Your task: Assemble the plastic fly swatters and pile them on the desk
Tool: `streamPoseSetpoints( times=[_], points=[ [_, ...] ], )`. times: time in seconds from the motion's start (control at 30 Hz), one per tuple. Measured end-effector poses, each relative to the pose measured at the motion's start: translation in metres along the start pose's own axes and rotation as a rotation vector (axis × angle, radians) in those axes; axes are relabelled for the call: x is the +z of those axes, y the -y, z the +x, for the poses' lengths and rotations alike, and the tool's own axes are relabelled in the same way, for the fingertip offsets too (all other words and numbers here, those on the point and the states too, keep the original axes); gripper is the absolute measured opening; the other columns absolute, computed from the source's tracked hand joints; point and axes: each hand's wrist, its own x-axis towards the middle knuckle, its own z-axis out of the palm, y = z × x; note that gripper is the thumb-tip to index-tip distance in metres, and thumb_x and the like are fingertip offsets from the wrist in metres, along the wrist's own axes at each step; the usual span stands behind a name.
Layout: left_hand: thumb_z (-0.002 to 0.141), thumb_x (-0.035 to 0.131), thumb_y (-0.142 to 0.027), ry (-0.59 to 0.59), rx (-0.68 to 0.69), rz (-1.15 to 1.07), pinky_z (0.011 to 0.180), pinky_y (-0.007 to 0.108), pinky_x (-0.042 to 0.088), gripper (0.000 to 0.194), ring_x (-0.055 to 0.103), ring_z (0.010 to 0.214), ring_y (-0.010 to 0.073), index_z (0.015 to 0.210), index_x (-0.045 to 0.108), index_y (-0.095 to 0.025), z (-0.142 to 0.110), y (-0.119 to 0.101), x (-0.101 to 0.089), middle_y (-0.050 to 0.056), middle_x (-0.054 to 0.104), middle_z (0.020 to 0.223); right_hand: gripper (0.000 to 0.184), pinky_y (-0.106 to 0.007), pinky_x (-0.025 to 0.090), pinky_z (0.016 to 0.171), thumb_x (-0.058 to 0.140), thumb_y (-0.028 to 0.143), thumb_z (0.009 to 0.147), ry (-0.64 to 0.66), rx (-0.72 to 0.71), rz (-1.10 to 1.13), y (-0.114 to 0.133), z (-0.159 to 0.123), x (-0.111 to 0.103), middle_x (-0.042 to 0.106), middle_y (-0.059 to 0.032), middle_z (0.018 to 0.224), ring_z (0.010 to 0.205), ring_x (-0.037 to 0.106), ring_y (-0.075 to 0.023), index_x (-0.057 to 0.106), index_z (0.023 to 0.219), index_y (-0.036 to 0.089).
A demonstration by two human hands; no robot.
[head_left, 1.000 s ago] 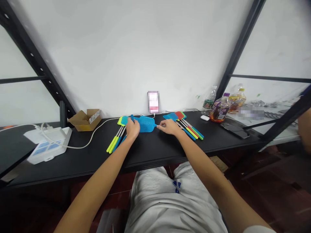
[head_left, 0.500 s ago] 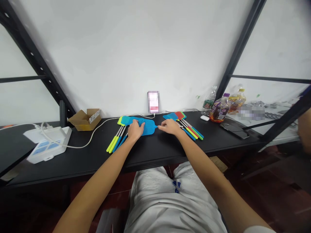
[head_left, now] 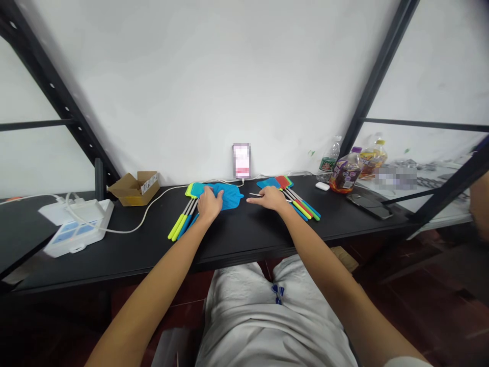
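My left hand (head_left: pixel 210 204) is closed on a blue perforated fly swatter head (head_left: pixel 230 197), whose short neck points right. Across a small gap, a thin metal rod (head_left: pixel 254 193) sticks out from my right hand (head_left: pixel 270 198), which grips it with the thumb stretched along below. The rod's far end is hidden by that hand. Left of my left hand lies a fanned group of fly swatters with yellow and blue handles (head_left: pixel 178 224), heads toward the wall. Beyond my right hand is a second group with a red head (head_left: pixel 282 181) and blue, yellow, red and green handles (head_left: pixel 305 206).
A phone (head_left: pixel 242 162) leans on the wall, with a white cable. On the left are an open cardboard box (head_left: pixel 133 189) and a white power strip box (head_left: pixel 78 229). Bottles (head_left: pixel 346 171), a white case (head_left: pixel 322 186) and a dark phone (head_left: pixel 369 205) stand or lie right. Metal posts frame the desk.
The blue swatter head has come apart from the rod and shifted slightly left with my left hand. The rod's bare end now shows at my right fingers.
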Motion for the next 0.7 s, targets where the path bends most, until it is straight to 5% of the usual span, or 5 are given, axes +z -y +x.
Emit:
streamPoseSetpoints(
  times=[0.37,0.7],
  points=[
    [0.091,0.054,-0.05,0.076,0.06,0.015,0.088,0.038,0.046,0.042,0.063,0.111,0.0313,0.118,0.053,-0.018,-0.002,-0.001,0.003,0.015,0.068,0.115,0.016,-0.027,0.037,0.065,0.062,0.034,0.083,0.014,-0.055,-0.069,-0.005,0.005,0.01,0.072,-0.0077,0.096,0.087,0.064,-0.0214,0.07,0.088,0.021],
    [0.088,0.057,-0.05,0.097,0.137,-0.013,0.093,0.038,0.046,0.043,0.061,0.115,0.0302,0.117,0.056,-0.018,0.003,0.006,0.014,0.015,0.067,0.117,0.012,-0.025,0.037,0.064,0.065,0.029,0.082,-0.035,-0.054,0.02,-0.008,0.01,0.014,0.072,-0.0069,0.094,0.083,0.062,-0.018,0.069,0.088,0.019]
  ],
)
